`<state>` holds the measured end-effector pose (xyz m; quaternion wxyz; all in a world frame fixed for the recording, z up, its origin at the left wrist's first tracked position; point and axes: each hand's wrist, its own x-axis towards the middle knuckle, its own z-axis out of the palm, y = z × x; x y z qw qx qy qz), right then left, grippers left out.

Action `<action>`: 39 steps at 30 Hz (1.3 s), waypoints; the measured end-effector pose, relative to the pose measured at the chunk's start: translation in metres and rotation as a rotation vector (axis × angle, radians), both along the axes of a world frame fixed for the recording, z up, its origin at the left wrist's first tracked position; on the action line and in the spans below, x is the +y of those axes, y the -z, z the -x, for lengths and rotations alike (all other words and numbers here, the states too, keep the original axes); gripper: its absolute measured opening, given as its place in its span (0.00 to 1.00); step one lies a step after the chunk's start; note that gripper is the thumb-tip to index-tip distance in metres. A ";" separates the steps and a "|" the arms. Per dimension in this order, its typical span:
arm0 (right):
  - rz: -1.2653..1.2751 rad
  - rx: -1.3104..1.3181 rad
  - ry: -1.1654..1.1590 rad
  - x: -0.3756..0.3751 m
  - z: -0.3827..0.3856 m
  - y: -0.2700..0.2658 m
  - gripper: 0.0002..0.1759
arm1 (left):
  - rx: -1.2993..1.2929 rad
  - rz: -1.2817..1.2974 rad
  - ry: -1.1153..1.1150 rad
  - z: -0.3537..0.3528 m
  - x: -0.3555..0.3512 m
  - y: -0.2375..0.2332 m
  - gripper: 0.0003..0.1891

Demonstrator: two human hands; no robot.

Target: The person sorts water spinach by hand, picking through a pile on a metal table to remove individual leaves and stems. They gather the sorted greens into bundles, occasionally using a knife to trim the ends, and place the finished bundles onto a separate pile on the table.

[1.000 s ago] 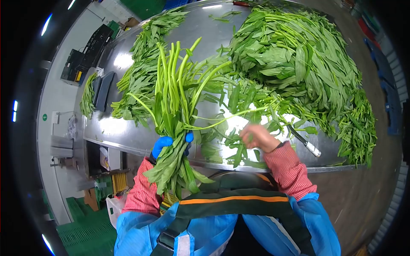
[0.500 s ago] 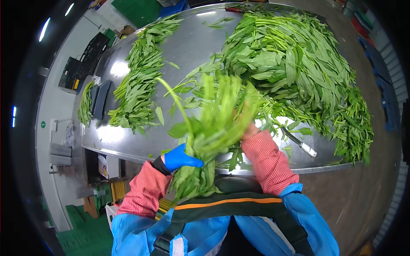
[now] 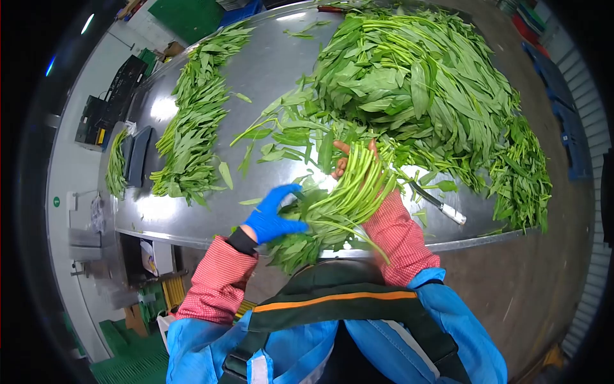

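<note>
A loose bunch of water spinach lies across my right hand, stems up and leaves toward my body. The right fingers show past the stems, partly curled, and the palm is hidden under the bunch. My left hand, in a blue glove, is beside the leafy end with thumb and fingers apart. Whether its fingertips touch the leaves is hard to tell. A knife with a white handle rests on the metal table right of my right forearm.
A large heap of water spinach covers the table's far right. To the left runs a row of laid-out bunches, with a smaller bunch by a dark tray-like object. Loose stems lie mid-table. Blue crates stand at right.
The bunch has swung lower, its stems now leaning over my right wrist. My left hand has released the leaves and spread its fingers. The view has shifted slightly.
</note>
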<state>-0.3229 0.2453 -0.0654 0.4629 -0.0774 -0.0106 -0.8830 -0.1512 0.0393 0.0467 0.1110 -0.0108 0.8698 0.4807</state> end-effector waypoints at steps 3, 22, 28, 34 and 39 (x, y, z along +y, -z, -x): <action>-0.018 -0.001 0.010 0.000 0.003 0.003 0.50 | 0.102 -0.184 -0.293 0.018 0.002 -0.038 0.49; -0.569 -0.154 0.181 -0.027 -0.013 -0.052 0.55 | 0.157 0.001 -0.407 0.050 0.040 0.032 0.47; -0.813 -0.019 0.230 -0.038 -0.020 -0.074 0.46 | 0.167 0.018 -0.427 0.049 0.055 0.011 0.43; -0.880 0.128 0.243 -0.050 -0.019 -0.071 0.43 | 0.231 0.281 -0.293 0.048 0.065 0.006 0.65; -0.649 0.166 0.073 -0.043 -0.023 -0.099 0.58 | 0.146 -0.138 -0.429 0.062 0.027 0.055 0.54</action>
